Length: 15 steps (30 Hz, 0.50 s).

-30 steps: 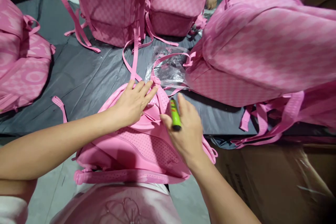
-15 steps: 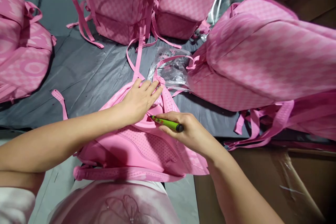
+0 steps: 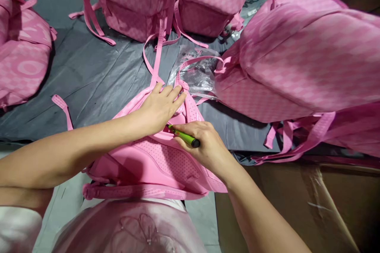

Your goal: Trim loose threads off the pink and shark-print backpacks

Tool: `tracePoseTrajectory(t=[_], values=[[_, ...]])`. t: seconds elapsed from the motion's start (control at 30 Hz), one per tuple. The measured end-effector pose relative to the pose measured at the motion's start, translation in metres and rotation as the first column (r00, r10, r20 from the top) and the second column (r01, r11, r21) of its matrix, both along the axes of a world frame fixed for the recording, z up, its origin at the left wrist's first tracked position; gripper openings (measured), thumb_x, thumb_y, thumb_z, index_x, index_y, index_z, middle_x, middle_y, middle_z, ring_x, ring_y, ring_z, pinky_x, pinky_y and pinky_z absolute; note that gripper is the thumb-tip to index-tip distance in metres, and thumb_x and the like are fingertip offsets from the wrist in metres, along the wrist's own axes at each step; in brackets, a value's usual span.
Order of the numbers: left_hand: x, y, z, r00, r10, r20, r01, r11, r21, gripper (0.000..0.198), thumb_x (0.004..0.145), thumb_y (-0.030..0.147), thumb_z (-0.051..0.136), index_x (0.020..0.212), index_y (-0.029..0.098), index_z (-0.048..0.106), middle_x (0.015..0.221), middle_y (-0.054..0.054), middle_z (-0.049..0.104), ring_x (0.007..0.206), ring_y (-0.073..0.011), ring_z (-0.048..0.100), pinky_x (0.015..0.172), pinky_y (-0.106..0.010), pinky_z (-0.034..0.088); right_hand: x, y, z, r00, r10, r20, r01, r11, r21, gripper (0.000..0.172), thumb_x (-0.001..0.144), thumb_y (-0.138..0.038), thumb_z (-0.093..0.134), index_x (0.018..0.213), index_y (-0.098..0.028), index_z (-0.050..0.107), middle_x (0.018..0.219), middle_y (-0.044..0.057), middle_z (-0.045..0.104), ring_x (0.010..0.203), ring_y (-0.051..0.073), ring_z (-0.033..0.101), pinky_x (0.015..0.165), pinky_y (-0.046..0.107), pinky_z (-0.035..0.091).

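A pink backpack (image 3: 130, 166) lies at the table's front edge with its dotted padded back and straps toward me. My left hand (image 3: 162, 106) rests flat on its upper part, fingers stretched out and a little apart. Between the thumb and fingers of my right hand (image 3: 204, 138) is a green marker (image 3: 185, 137) with a black end turned toward me. The marker's other end points into the fold of the backpack beside my left palm; its tip is hard to make out there. Pink webbing straps (image 3: 158, 55) run from the backpack across the table.
Other pink checkered backpacks stand around: one at the right (image 3: 297, 63), two at the back (image 3: 130, 4), one at the far left (image 3: 26, 55). A clear plastic bag (image 3: 198, 75) lies behind my hands on the grey-covered table (image 3: 97, 83). A cardboard box (image 3: 276, 201) is below right.
The view has shifted slightly. My right hand and the marker have moved a little left, closer to my left hand. My left hand stays pressed on the backpack.
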<state>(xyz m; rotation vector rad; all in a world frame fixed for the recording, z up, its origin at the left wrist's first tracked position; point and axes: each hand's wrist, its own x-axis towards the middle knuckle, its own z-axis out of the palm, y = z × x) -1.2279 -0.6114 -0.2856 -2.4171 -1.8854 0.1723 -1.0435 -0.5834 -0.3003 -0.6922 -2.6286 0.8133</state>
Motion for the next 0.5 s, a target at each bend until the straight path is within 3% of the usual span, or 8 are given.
tracePoseTrajectory(t=[0.1,0.4,0.5], values=[[-0.0003,0.0002,-0.0008,1.000,-0.007,0.006,0.007,1.000,0.009,0.058,0.102,0.028,0.039,0.155,0.008,0.029,0.161,-0.019,0.031,0.139,-0.0342,0.039,0.112,-0.050,0.030,-0.0005,-0.0026,0.0005,0.997,-0.025,0.067,0.024,1.000,0.019,0.018,0.086,-0.018,0.072,0.104,-0.018,0.076,0.094,0.006,0.078,0.087,0.023,0.072,0.083,0.035,0.048],[-0.0025,0.0010,-0.0017,1.000,-0.023,0.009,0.023,1.000,0.001,0.059,0.100,0.024,0.042,0.155,0.008,0.028,0.162,-0.021,0.030,0.140,-0.0347,0.039,0.111,-0.050,0.030,-0.0052,-0.0085,0.0045,0.998,-0.027,0.054,0.027,1.000,0.004,0.017,0.087,-0.015,0.069,0.103,-0.020,0.075,0.106,0.005,0.077,0.095,0.023,0.072,0.085,0.033,0.046],[-0.0030,0.0011,0.0002,1.000,-0.028,-0.002,0.027,1.000,-0.013,0.060,0.100,0.024,0.041,0.155,0.007,0.027,0.162,-0.021,0.029,0.141,-0.0346,0.039,0.112,-0.050,0.030,-0.0073,-0.0100,0.0052,0.991,-0.063,0.115,0.059,0.998,0.034,0.014,0.085,-0.013,0.070,0.095,-0.021,0.076,0.100,0.004,0.078,0.091,0.024,0.072,0.082,0.034,0.046]])
